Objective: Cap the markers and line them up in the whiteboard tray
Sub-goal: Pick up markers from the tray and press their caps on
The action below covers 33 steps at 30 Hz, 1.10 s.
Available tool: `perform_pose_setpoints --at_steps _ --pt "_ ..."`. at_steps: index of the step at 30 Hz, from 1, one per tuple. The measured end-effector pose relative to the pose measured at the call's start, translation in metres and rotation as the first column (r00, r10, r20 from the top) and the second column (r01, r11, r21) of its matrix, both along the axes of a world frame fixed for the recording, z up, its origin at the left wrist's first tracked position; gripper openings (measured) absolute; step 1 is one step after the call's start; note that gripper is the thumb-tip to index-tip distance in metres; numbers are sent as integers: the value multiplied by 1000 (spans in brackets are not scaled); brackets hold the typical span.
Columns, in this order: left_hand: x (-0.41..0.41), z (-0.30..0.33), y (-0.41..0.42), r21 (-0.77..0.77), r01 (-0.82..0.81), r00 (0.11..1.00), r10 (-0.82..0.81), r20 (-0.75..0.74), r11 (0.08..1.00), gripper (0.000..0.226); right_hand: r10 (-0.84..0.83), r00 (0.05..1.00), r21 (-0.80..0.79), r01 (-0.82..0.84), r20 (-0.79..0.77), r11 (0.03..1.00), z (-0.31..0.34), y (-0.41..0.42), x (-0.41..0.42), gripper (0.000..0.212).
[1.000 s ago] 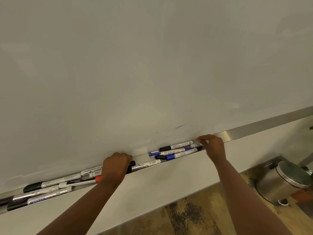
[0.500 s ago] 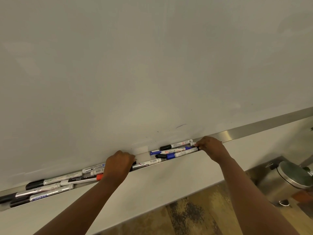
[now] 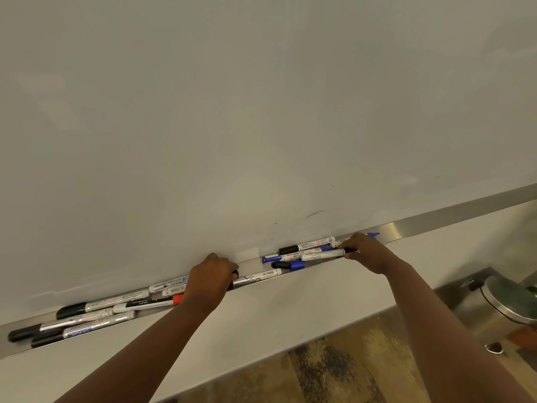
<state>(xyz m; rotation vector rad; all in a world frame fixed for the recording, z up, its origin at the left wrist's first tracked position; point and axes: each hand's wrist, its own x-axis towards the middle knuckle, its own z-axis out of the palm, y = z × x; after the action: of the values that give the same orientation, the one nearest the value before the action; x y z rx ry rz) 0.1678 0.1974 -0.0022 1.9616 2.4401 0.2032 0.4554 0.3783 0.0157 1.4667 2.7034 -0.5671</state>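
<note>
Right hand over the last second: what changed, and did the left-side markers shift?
The right hand slid leftward along the tray and closed its fingers on the end of a black-tipped marker, nudging it left off the loose blue cap. The left hand and the left cluster of markers stayed put.

A large, pale, glossy whiteboard surface (image 3: 261,112) fills the upper part of the view, with a few faint dark pen marks (image 3: 314,214) low on it. Below the metal ledge runs a plain off-white wall panel (image 3: 290,315), and under that a worn floor of brown wood planks (image 3: 334,373) with dark blotches. At the lower right stands a round, brushed steel pedal bin (image 3: 505,309) with a domed lid.
</note>
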Motion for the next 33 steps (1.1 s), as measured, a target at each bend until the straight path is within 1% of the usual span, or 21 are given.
perform_pose_setpoints --at_steps 3,5,6,8,9,11,13,16,20,24,27,29,33 --pt "1 1 0 24 -6 999 5 51 1000 19 -6 995 21 8 -95 1000 0 -1 3 24" --pt "2 1 -3 111 -15 992 1 124 994 19 -27 975 29 34 -221 999 1 -2 4 23" --pt "3 2 -4 175 -29 984 -3 177 984 18 -54 953 7 59 -300 998 2 -2 5 22" --pt "6 5 -6 299 -65 958 -24 284 952 20 -139 888 -96 108 -439 990 4 -4 5 21" --pt "8 7 -6 332 -71 949 -38 312 940 22 -185 847 -162 119 -498 980 4 -5 4 21" --pt "9 9 -5 322 -50 948 -57 314 945 26 -290 754 -299 130 -589 945 3 -7 4 23" --pt "8 9 -2 246 -2 965 -62 255 969 28 -370 695 -386 143 -616 911 2 -9 2 26" --pt "3 7 1 169 14 979 -48 199 986 30 -379 688 -409 129 -619 903 2 -12 -2 26" --pt "1 5 1 170 12 979 -46 197 985 29 -391 678 -438 112 -623 892 1 -14 -6 26" --pt "0 -1 1 119 49 990 -64 125 992 25 -382 653 -434 89 -654 896 0 -17 -6 27" --pt "0 -5 2 86 49 994 -57 94 995 29 -384 630 -447 64 -675 892 -2 -19 -4 28" --pt "2 -4 4 82 77 994 -83 70 994 30 -382 617 -449 52 -688 892 -3 -19 -3 28" --pt "14 2 15 94 159 983 -166 74 983 29 -404 574 -470 38 -712 882 -6 -19 2 26"
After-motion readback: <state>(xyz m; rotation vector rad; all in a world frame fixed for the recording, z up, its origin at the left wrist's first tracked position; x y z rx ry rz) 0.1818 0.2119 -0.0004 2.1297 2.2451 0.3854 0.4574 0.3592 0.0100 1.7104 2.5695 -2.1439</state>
